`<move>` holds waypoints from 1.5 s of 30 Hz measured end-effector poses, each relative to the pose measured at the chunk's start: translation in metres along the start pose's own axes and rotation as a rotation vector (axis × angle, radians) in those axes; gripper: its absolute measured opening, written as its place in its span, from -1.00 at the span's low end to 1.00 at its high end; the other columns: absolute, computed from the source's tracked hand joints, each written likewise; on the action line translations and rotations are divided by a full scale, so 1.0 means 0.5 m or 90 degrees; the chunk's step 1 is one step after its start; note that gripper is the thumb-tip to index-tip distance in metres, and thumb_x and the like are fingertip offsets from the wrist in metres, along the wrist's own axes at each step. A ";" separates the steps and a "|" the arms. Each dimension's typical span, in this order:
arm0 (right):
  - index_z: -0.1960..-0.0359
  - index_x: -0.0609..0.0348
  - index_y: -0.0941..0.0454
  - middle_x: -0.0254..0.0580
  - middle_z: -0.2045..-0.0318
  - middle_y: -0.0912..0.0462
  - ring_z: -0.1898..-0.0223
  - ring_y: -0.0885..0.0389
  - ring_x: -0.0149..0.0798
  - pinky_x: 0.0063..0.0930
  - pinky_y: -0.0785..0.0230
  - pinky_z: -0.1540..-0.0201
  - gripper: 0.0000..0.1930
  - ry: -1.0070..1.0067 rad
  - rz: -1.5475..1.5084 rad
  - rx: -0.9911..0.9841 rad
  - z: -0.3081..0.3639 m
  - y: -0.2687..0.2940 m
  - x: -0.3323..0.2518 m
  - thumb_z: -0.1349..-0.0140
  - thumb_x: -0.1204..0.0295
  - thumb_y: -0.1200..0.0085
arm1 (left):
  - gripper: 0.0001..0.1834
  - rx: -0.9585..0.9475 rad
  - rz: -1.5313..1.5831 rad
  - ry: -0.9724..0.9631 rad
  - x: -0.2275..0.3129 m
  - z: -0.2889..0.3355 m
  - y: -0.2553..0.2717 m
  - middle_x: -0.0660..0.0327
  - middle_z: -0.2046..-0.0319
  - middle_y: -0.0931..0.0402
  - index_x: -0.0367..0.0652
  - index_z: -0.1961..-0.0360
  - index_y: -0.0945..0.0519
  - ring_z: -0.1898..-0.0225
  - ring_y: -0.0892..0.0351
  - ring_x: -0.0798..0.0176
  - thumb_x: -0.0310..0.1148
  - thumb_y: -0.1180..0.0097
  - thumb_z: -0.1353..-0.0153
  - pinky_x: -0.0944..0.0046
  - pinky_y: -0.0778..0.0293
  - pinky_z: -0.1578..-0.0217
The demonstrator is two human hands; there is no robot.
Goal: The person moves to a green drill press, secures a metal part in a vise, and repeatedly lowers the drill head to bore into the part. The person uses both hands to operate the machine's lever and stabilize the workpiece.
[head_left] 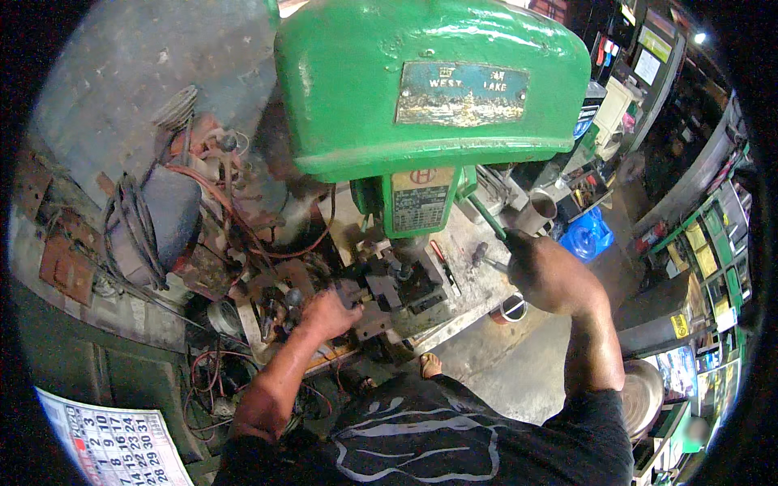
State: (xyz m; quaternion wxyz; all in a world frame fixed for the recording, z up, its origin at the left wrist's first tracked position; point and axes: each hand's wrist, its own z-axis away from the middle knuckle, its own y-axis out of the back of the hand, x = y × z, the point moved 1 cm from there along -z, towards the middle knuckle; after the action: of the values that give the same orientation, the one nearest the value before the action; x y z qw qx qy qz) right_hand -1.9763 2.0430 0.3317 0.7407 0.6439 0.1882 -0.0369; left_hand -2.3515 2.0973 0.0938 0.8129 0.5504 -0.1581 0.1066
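Largest by far, one green drill press head (433, 89) fills 12 o'clock, above one pale bench (480, 289) spread around the centre and out toward 4 o'clock. On that bench, at 6 o'clock and just off the centre, sits a dark metal vise (395, 292), below the press head. The right hand (553, 271), near 3 o'clock, has its fingers wrapped around a green lever (488, 217); the left hand (331, 314), at 7 o'clock, has its fingers bent against the vise's near side, though I cannot tell whether they pinch anything. The spindle is hidden behind the head, so a strong pull on the lever could, I judge, bring a tool down close to those left fingers, and a loosely seated vise could twist into them. Small things lying in reach might get knocked by vibration. Counted in order of size: one press head, one bench, one vise, two hands, one lever, one round tin (510, 309) at 4 o'clock, one hammer (491, 260) at 3 and one slim red-and-black tool (439, 254) nearer the centre.
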 end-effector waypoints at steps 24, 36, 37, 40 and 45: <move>0.10 0.28 -0.52 0.16 0.39 -0.60 0.30 -0.56 0.12 -0.01 -0.42 0.15 -0.58 -0.012 -0.348 0.194 -0.130 -0.230 0.089 -0.57 0.07 0.05 | -0.26 0.030 -0.092 0.023 0.013 0.004 -0.001 -0.28 0.11 -0.69 -0.34 -0.10 -0.63 0.07 -0.72 -0.29 0.13 -0.36 -0.15 -0.16 -0.62 -0.01; 0.24 0.40 -0.57 0.18 0.59 -0.52 0.51 -0.49 0.01 -0.07 -0.40 0.30 -0.48 0.039 -0.420 0.273 -0.205 -0.281 0.120 -0.55 0.04 0.02 | -0.19 0.049 -0.093 -0.008 0.009 0.005 0.002 -0.31 -0.03 -0.63 -0.37 -0.21 -0.55 -0.03 -0.67 -0.34 0.11 -0.33 -0.16 -0.15 -0.60 -0.08; 0.24 0.40 -0.57 0.17 0.59 -0.52 0.52 -0.49 0.00 -0.07 -0.40 0.31 -0.47 0.029 -0.420 0.277 -0.214 -0.287 0.124 -0.54 0.03 0.01 | -0.18 0.059 -0.102 -0.013 0.015 0.007 0.008 -0.32 -0.02 -0.63 -0.41 -0.20 -0.54 -0.02 -0.67 -0.35 0.11 -0.33 -0.16 -0.15 -0.61 -0.08; 0.24 0.40 -0.57 0.17 0.59 -0.52 0.52 -0.48 -0.02 -0.08 -0.40 0.32 -0.46 0.032 -0.436 0.280 -0.233 -0.305 0.134 -0.52 0.01 -0.01 | -0.18 0.029 -0.082 0.008 0.031 0.015 0.027 -0.33 0.03 -0.65 -0.40 -0.21 -0.54 0.00 -0.68 -0.37 0.12 -0.32 -0.17 -0.16 -0.61 -0.08; 0.25 0.38 -0.59 0.21 0.56 -0.55 0.52 -0.49 0.13 -0.03 -0.40 0.32 -0.47 0.089 -0.410 0.334 -0.255 -0.320 0.148 -0.52 0.01 -0.01 | -0.22 0.025 -0.071 0.035 0.048 0.018 0.033 -0.28 0.06 -0.68 -0.45 -0.08 -0.59 -0.02 -0.70 -0.28 0.14 -0.27 -0.18 -0.11 -0.59 -0.11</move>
State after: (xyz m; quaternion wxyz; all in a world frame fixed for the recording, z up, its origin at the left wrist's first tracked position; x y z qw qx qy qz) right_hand -1.9846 2.1535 0.1443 0.4875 0.7201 0.4139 -0.2693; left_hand -2.3363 2.0950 0.1202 0.8107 0.5710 -0.1025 0.0791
